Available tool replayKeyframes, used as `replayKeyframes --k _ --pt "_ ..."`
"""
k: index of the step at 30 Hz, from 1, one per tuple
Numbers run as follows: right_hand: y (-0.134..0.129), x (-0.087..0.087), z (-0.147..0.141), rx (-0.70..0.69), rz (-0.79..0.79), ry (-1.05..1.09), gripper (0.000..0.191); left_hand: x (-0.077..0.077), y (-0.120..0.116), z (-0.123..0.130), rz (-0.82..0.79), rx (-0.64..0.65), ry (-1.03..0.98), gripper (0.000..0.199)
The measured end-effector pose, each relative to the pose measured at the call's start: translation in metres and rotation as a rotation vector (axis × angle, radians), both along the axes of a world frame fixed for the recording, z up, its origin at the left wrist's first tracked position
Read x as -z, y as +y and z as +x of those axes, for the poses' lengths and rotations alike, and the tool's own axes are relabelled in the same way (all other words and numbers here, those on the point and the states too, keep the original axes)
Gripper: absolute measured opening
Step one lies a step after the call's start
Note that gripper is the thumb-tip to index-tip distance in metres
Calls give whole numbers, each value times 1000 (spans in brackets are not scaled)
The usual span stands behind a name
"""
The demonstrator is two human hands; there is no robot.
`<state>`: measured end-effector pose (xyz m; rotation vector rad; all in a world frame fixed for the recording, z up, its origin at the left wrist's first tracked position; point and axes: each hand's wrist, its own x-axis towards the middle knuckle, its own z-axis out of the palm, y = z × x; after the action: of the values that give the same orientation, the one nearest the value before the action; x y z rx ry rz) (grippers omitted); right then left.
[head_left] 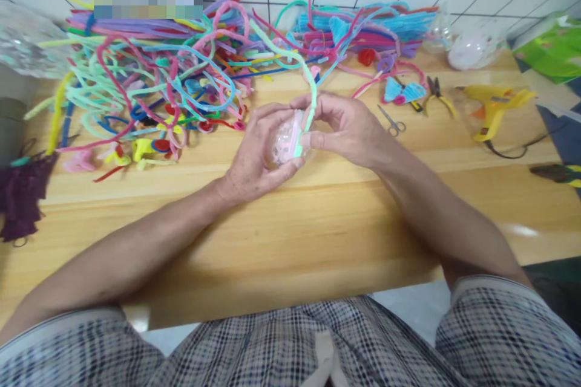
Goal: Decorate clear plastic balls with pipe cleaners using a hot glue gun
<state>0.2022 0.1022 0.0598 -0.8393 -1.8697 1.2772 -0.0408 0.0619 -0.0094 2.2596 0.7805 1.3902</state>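
Note:
A clear plastic ball (282, 144) is held between my two hands over the middle of the table. My left hand (258, 154) wraps round its left side, thumb along the lower edge. Across the ball runs a pale pink band (295, 135). Beside that band, a light green pipe cleaner (312, 81) is pinched against the ball between the thumb and fingers of my right hand (347, 130). Its free end curves up and away to the left. What lies inside the ball is blurred.
A tangle of coloured pipe cleaners (149, 84) fills the back left. To the right lie small scissors (393, 122), yellow-handled pliers (438, 100) and a yellow glue gun (492, 106) with its cord. Another clear ball (469, 48) rests behind them. More pliers (556, 174) lie at the right edge.

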Motion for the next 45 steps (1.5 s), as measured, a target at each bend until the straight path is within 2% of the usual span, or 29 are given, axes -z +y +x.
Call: replayKeyframes --k 6,14,21,28,35,45 --pt "2 1 0 -12 -24 3 44 -1 -1 2 -21 -14 -7 82" --pt "-2 -2 -5 -32 -29 28 34 -1 -12 3 -29 -66 15 75" --pt "-7 -2 -2 6 -86 46 30 0 -4 4 -19 18 22 72" --pt "-9 3 -2 57 7 11 31 -2 -4 4 -1 28 12 70" --pt "-10 0 -5 21 79 -8 33 -8 -10 1 -24 -25 10 61" --pt "-7 5 -5 -25 -39 55 32 -6 -13 -3 -30 -11 -3 64"
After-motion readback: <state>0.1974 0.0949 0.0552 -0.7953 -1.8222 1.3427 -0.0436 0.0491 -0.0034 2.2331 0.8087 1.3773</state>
